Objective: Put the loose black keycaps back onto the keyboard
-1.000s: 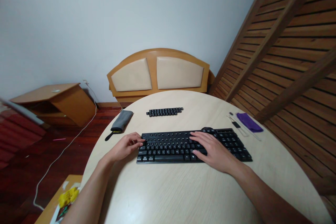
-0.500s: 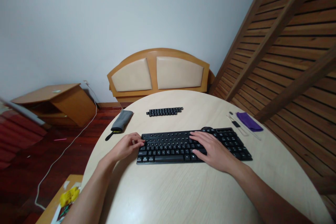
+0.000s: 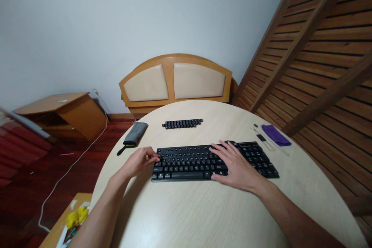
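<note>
A black computer keyboard (image 3: pixel 186 174) lies on the round pale table, its upper rows showing small, widely spaced pieces, while the lower rows carry full-size keycaps. At its left edge my left hand (image 3: pixel 143 160) is closed, thumb and fingers pinched together over the keys there; what lies between the fingertips is hidden. My right hand (image 3: pixel 234 164) lies with fingers spread across the keyboard's right-middle part, thumb at the front edge, covering some keys. Behind the keyboard, loose black keycaps (image 3: pixel 181 124) are lined up in rows.
A grey pouch (image 3: pixel 136 133) lies at the table's left. To the right are a purple cloth (image 3: pixel 276 135) and a white cord with a black piece (image 3: pixel 261 138). Past the table stand a padded headboard (image 3: pixel 199 80), a wooden cabinet (image 3: pixel 87 116) and slatted wood (image 3: pixel 328 69).
My right hand has spread its fingers wider, and its thumb has slid down to the keyboard's front edge. My left hand stays at the left edge.
</note>
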